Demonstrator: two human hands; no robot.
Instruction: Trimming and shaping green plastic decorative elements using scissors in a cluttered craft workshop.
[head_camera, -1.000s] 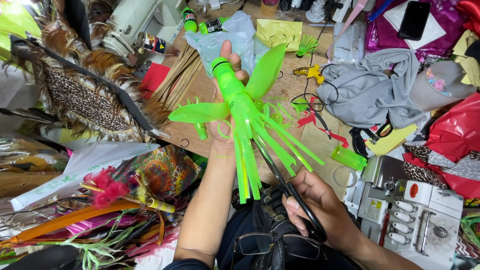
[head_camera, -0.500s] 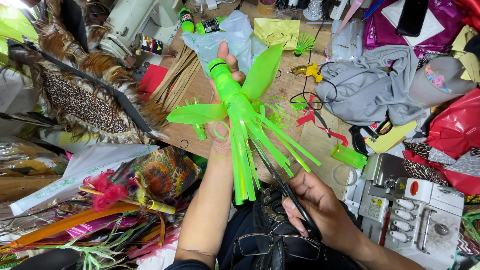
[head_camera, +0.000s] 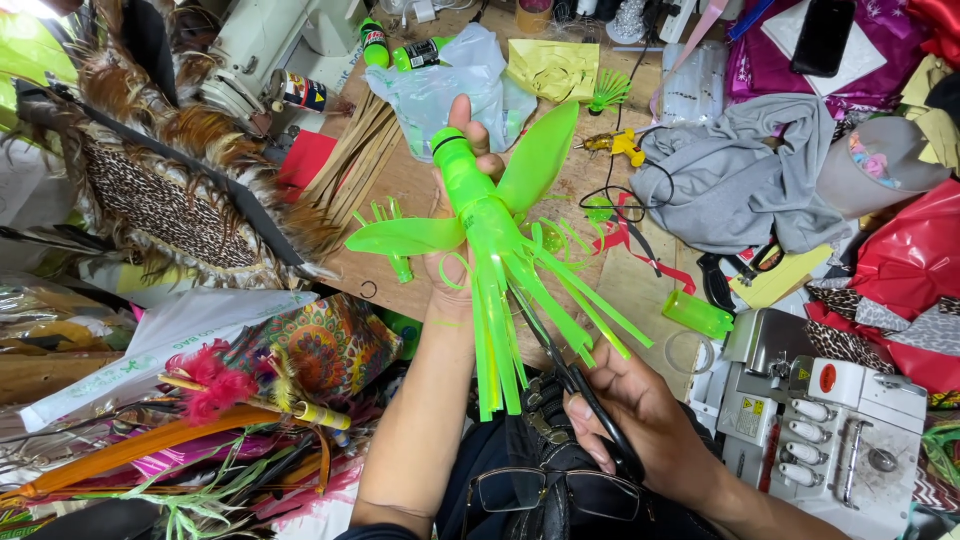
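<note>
One cut green bottle (head_camera: 480, 215), one pair of scissors (head_camera: 570, 375), two sewing machines (head_camera: 820, 420), one phone (head_camera: 822, 38).

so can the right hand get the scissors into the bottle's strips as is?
Probably yes: the right hand holds the scissors, whose blades already reach between the bottle's strips; nothing blocks them.

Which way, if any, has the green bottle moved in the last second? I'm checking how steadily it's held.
Yes, slightly. The green bottle in the left hand has drifted right and a little down, judged against the yellow paper on the table behind it.
</note>
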